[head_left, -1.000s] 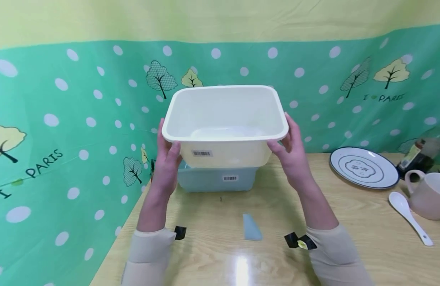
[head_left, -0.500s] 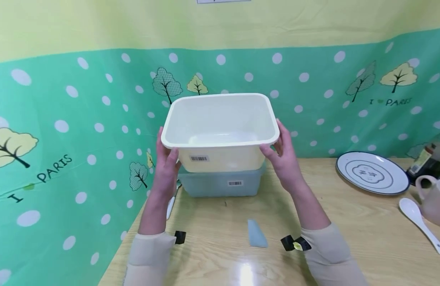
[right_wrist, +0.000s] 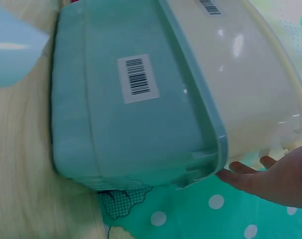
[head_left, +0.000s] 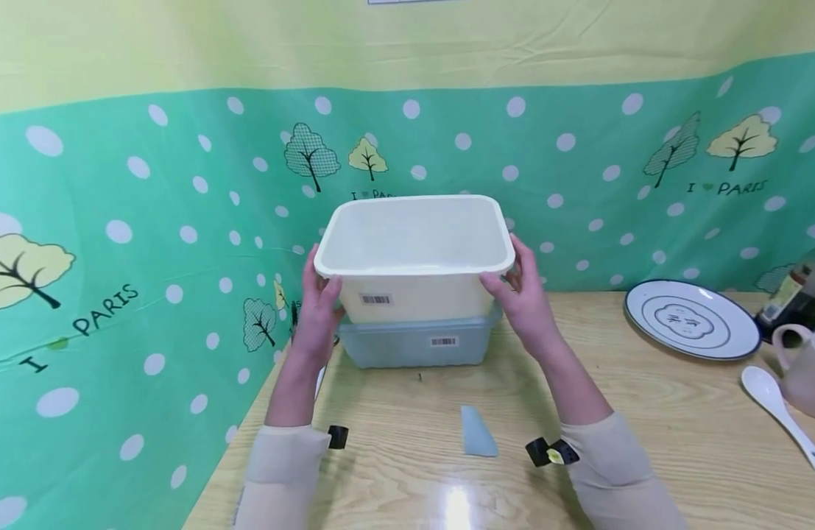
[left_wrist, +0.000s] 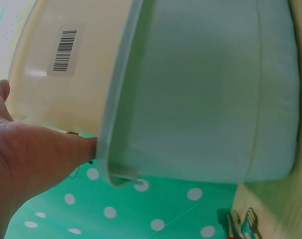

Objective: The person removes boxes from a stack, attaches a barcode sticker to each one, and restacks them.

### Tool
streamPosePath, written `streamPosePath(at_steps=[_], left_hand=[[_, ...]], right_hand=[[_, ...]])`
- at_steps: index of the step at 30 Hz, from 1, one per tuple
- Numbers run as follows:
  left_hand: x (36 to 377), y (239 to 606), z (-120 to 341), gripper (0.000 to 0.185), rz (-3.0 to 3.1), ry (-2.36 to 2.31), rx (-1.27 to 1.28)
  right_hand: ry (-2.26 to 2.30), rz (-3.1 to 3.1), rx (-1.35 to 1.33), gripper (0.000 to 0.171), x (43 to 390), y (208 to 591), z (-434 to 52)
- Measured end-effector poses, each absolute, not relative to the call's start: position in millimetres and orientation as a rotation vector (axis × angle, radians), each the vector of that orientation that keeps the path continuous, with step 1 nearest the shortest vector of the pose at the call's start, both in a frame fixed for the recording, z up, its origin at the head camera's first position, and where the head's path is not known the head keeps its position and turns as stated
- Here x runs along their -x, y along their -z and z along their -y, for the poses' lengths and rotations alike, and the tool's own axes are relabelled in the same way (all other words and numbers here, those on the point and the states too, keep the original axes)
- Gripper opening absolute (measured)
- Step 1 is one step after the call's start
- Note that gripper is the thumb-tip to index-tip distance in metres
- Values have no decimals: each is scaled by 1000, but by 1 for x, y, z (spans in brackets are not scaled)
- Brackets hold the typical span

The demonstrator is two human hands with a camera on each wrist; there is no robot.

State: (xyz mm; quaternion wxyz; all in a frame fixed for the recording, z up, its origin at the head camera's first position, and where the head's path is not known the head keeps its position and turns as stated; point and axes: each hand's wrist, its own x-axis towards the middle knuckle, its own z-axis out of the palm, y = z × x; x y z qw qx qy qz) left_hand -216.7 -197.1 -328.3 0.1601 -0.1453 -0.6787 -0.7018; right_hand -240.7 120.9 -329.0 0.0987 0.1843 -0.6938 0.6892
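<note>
A cream-white plastic bin [head_left: 440,296] sits with its lower part inside the rim of a light blue bin [head_left: 410,347] on the table. Both bins carry a barcode label on the front wall. My left hand [head_left: 317,316] grips the white bin's left end, thumb at the front corner below the rim. On the opposite end my right hand [head_left: 529,313] holds it the same way. In the left wrist view, fingertips of the left hand [left_wrist: 36,159] reach the blue rim. The right wrist view has fingers [right_wrist: 245,181] right at the blue bin's rim corner.
A blue wedge-shaped piece [head_left: 478,433] lies in front of the bins. Forks [left_wrist: 250,224] lie at the left, by the polka-dot curtain [head_left: 202,184]. To the right are a plate [head_left: 692,320], a white spoon [head_left: 781,416], a mug [head_left: 808,375] and a dark bottle [head_left: 788,302].
Both hands have lowered the white bin from above the blue bin until its base is within the blue rim. The head view has tilted slightly upward.
</note>
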Motion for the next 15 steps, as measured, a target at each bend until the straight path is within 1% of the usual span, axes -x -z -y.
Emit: streamPosePath(at_steps=[6,15], left_hand=[[217,333,196,68,1991,2039,364],[212,335,197,76,2134,1974,249]], right_hand=[[-1995,2145,-501,85,238,337,-130],[-1932,2221,-469,87,232,350,-138]])
